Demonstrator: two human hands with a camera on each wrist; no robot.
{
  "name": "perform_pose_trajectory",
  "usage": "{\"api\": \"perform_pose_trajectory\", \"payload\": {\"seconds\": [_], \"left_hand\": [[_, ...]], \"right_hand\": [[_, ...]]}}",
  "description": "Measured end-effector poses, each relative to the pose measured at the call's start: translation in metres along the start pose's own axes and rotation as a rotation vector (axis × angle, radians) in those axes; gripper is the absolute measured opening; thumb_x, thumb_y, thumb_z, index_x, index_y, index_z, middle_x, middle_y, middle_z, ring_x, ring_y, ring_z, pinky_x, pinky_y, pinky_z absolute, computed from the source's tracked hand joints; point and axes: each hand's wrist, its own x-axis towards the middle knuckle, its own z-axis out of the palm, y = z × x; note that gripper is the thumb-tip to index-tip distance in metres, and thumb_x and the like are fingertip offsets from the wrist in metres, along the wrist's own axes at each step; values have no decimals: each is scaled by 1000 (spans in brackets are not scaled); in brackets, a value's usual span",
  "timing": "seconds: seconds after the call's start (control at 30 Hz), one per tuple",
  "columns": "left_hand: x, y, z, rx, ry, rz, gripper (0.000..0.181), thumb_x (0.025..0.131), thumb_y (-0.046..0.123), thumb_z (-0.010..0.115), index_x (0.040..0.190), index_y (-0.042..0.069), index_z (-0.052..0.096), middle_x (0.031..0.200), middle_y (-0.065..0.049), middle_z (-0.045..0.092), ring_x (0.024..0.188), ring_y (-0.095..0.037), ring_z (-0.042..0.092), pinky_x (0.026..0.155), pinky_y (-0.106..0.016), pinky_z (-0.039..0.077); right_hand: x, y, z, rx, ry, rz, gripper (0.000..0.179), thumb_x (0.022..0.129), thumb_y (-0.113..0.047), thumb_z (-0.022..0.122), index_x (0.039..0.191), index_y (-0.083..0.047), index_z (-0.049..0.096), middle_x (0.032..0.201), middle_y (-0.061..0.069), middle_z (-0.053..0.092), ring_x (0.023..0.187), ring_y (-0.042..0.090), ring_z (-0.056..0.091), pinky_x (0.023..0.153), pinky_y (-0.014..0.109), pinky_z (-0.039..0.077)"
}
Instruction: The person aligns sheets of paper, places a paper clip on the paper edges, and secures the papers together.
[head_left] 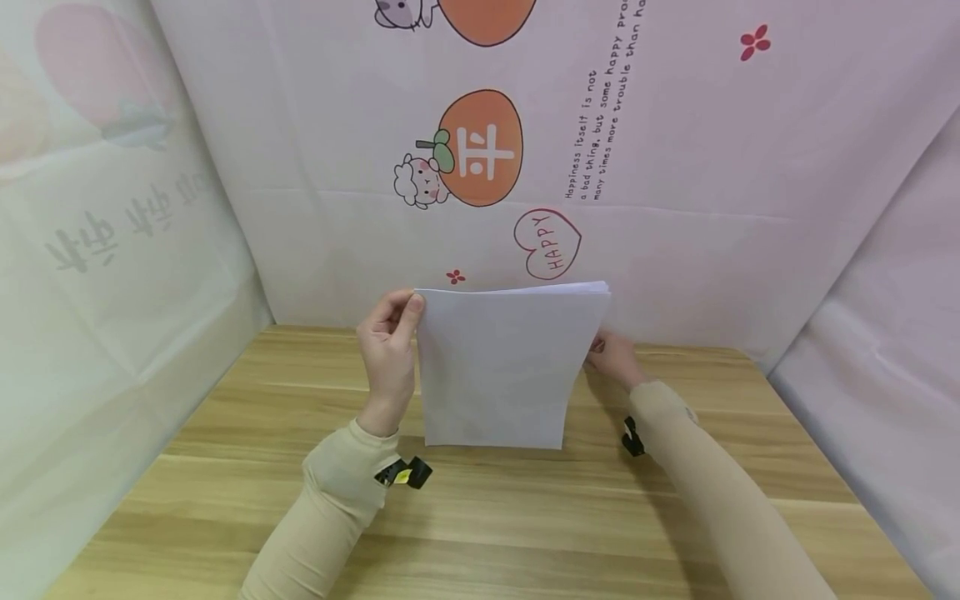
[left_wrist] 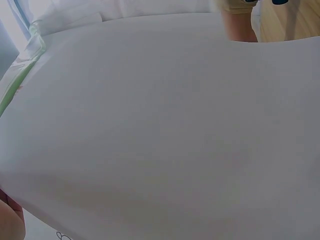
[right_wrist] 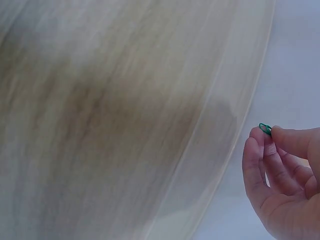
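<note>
Several white paper sheets stand upright together over the table, their top edges slightly fanned at the right corner. My left hand pinches their upper left corner, thumb on the near face. In the left wrist view the paper fills most of the picture, and only a bit of the left hand shows. Beside the sheets' right edge is my right hand, its fingertips partly hidden by the paper. A small green paper clip is pinched between thumb and forefinger of that right hand.
Beneath the paper lies a wood-grain table. A white printed cloth hangs behind it, with more cloth at both sides. Black wrist cameras stick out from the left sleeve and the right sleeve.
</note>
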Motion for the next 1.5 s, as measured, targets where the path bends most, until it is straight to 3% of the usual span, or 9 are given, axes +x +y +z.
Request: {"api": "perform_pose_trajectory", "payload": {"seconds": [0.23,0.4,0.7,0.9,1.13,1.5], "left_hand": [[-2,-1,0,16,2,-4,22,89,7,64,91,-15,61,73,8,61,62,-7,47,58,-18,38],[-2,-2,0,16,3,-5,23,89,7,65,91,-16,60,73,8,61,61,-7,46,58,-18,38],[-2,-2,1,16,-1,-3,21,89,7,64,90,-13,61,72,8,60,61,-7,46,58,-18,37],[-2,-2,2,13,-2,-8,23,89,7,65,91,-15,60,74,8,61,62,-6,47,59,-18,38],[-2,-4,2,5,0,-8,16,89,7,65,89,-9,64,73,8,61,62,-6,47,58,-18,38],[-2,-3,3,25,2,-2,24,89,7,64,92,-16,60,72,9,60,61,-6,46,57,-18,37]], "right_hand": [[-6,3,0,60,27,-11,10,84,-8,64,86,1,60,82,16,64,75,26,58,67,32,44],[-9,3,-2,126,31,-1,8,87,-7,64,88,1,61,83,15,67,71,19,60,63,25,46],[-16,3,-8,210,29,15,13,89,-9,64,95,2,63,88,18,69,75,23,66,61,23,51],[-20,1,-13,197,77,-12,12,87,-8,66,93,2,65,87,19,70,71,20,66,58,22,49],[-25,-6,-20,197,105,-33,11,87,-11,67,92,0,67,87,18,70,71,16,65,57,21,48],[-33,-11,-29,210,103,-59,14,90,-16,65,93,-3,68,87,15,72,73,19,68,61,22,51]]}}
